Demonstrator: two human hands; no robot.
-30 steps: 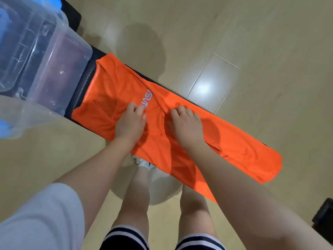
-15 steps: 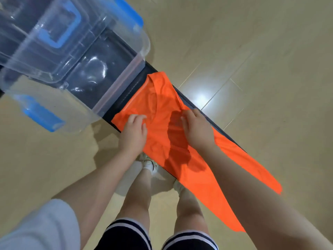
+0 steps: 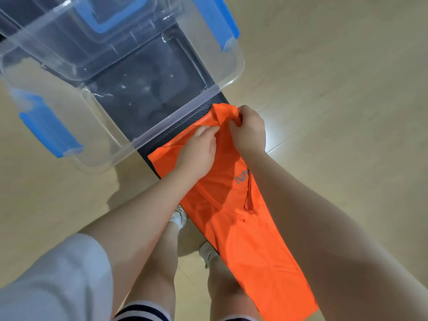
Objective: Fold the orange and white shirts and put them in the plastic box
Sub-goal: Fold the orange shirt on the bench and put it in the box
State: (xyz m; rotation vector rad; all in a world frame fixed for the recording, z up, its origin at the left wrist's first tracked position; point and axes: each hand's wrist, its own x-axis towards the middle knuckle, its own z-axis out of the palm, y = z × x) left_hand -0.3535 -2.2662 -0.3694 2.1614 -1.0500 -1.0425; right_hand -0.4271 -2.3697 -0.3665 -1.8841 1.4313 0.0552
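- Nearest, 6 to 7 o'clock: the person's legs, dark shorts with white stripes, white shoes (image 3: 179, 216) on the pale floor (image 3: 347, 89). A grey-white sleeve (image 3: 58, 281) fills the 8 o'clock corner.
- Orange shirt (image 3: 243, 239) runs as a long narrow strip from 5 o'clock up to centre, sides folded in, lying along a dark bench (image 3: 154, 166); the lower end overhangs toward the legs. Grey lettering shows near the right forearm.
- Centre, just past 12 o'clock of the strip: both hands at the shirt's far end. Left hand (image 3: 196, 149) has fingers curled into the cloth at the edge, pinching a ridge of it. Right hand (image 3: 249, 130) is clenched on the bunched top corner, which stands lifted off the bench.
- Handling, judged: thin, light, limp knit; it wrinkles and slumps, no stiffness to hold a crease. Likely slick on the bench, so the strip may slide or the side folds may open when lifted.
- Best hold, judged: both corners of the far end, pinched through all layers, then carried down toward the near end to halve the strip.
- Farthest, 10 to 12 o'clock: clear plastic box (image 3: 162, 133) with blue latches (image 3: 49, 130), open, on the same bench, its near rim just beside the shirt's end. Nothing orange inside.
- White shirt: not in view.
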